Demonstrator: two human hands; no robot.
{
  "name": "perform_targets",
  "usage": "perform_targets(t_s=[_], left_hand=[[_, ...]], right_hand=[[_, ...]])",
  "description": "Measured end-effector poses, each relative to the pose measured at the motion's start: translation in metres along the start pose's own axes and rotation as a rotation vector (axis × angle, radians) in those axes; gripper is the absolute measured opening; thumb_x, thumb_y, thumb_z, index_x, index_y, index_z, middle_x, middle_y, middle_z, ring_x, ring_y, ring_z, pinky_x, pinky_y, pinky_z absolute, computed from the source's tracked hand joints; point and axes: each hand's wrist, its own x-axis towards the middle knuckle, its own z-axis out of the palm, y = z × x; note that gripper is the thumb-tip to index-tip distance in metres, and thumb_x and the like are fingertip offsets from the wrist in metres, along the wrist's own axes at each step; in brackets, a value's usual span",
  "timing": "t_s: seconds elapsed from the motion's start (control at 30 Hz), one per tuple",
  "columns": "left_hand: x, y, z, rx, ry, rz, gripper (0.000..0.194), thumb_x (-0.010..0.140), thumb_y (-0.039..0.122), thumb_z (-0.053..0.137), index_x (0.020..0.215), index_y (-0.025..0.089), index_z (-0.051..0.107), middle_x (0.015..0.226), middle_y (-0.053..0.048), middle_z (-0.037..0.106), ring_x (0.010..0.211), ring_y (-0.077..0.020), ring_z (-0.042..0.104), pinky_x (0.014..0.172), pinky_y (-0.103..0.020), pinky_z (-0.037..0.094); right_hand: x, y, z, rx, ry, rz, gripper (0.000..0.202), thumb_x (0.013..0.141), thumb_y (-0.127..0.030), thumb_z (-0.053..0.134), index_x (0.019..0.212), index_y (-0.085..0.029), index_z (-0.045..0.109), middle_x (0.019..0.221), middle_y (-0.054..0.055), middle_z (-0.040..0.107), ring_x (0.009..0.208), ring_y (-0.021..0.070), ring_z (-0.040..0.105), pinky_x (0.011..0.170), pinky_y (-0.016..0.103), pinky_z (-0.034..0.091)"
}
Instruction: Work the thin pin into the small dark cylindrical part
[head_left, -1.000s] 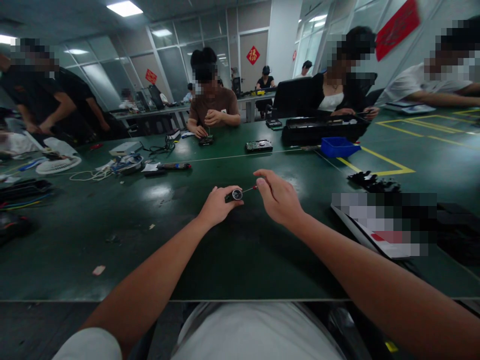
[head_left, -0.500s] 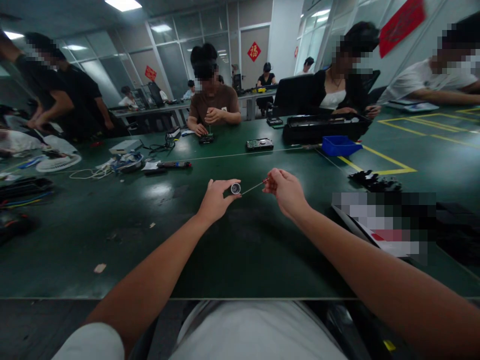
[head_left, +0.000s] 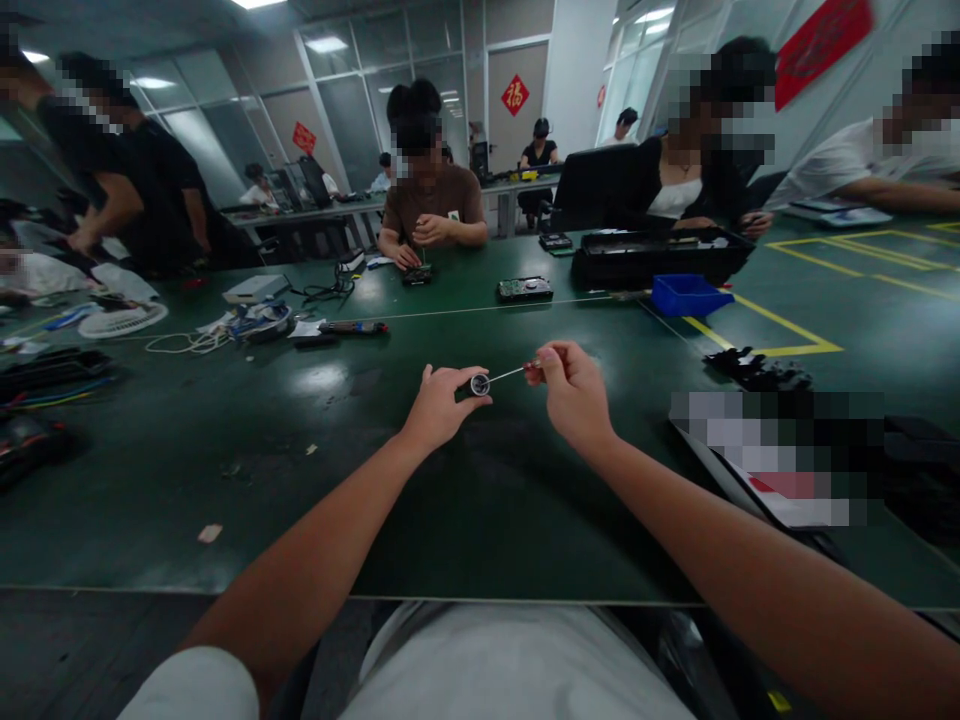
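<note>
The left hand [head_left: 441, 405] pinches a small round part [head_left: 480, 385] between thumb and fingers, its light-rimmed open end turned toward the near side; what lies inside is too small to tell. The right hand [head_left: 579, 395], fingers curled, pinches the red handle of a thin screwdriver [head_left: 508, 376], whose shaft runs left to the part, its tip at or just inside the rim. The part is thus between the hands, at the left fingertips, above the desk [head_left: 510, 530]. Beyond it, on the far side, lies a metal drive [head_left: 525, 289]. To the far right stands a blue tray [head_left: 691, 297], its inside hidden by its walls, just in front of a long black case [head_left: 652, 270], whose contents cannot be told. Near the right arm, a blurred sheet [head_left: 772, 495] has print that cannot be read, with black toothed pieces [head_left: 761, 370] farther off. To the left are a marker-like tool [head_left: 356, 328], tangled cables [head_left: 255, 322] and a pale box [head_left: 256, 289]. Across the desk, a co-worker in a brown shirt [head_left: 446, 205] handles a small device [head_left: 418, 275]. On the far door, a red diamond sign [head_left: 515, 95] reads 福 in gold.
</note>
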Motion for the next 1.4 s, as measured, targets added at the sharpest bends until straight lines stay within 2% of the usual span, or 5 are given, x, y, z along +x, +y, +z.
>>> perform_targets(t_s=[0.3,0.7,1.0,1.23,1.4], left_hand=[[0.0,-0.003,0.003,-0.054,0.011,0.005,0.04,0.086,0.04,0.071,0.124,0.03,0.064,0.119,-0.003,0.07,0.116,-0.0245,0.058,0.119,-0.059,0.015],[0.005,-0.007,0.006,-0.055,0.0,0.003,0.038,0.085,0.04,0.071,0.122,0.031,0.065,0.117,-0.002,0.07,0.115,-0.0235,0.058,0.119,-0.058,0.018],[0.005,-0.01,0.005,-0.026,-0.004,-0.008,0.04,0.086,0.04,0.07,0.124,0.031,0.064,0.118,-0.002,0.069,0.115,-0.0222,0.057,0.12,-0.057,0.017],[0.007,-0.013,0.003,0.004,-0.005,0.009,0.041,0.085,0.042,0.071,0.124,0.031,0.065,0.115,-0.003,0.069,0.113,-0.0237,0.057,0.118,-0.059,0.018],[0.004,-0.012,-0.001,0.008,0.001,0.031,0.04,0.085,0.044,0.07,0.123,0.032,0.065,0.115,-0.003,0.07,0.112,-0.0244,0.059,0.118,-0.059,0.019]], right_hand=[[-0.005,-0.007,-0.001,-0.134,-0.017,-0.087,0.023,0.098,-0.042,0.05,0.098,-0.022,0.06,0.083,0.004,0.073,0.076,0.0187,0.07,0.073,0.035,0.054],[-0.004,-0.005,-0.003,-0.246,-0.01,-0.141,0.023,0.094,-0.043,0.058,0.095,-0.022,0.066,0.08,0.002,0.075,0.072,0.0183,0.071,0.067,0.031,0.052],[0.003,-0.006,-0.004,-0.324,0.001,-0.121,0.024,0.091,-0.044,0.062,0.089,-0.022,0.069,0.078,0.002,0.075,0.069,0.0187,0.07,0.068,0.031,0.05],[-0.003,-0.007,-0.004,-0.247,-0.117,-0.182,0.02,0.098,-0.032,0.048,0.108,-0.021,0.061,0.081,0.002,0.073,0.068,0.0161,0.068,0.066,0.029,0.049],[-0.004,-0.01,-0.001,-0.313,-0.097,-0.209,0.024,0.099,-0.037,0.047,0.091,-0.022,0.063,0.071,0.0,0.068,0.058,0.0146,0.06,0.058,0.028,0.042]])
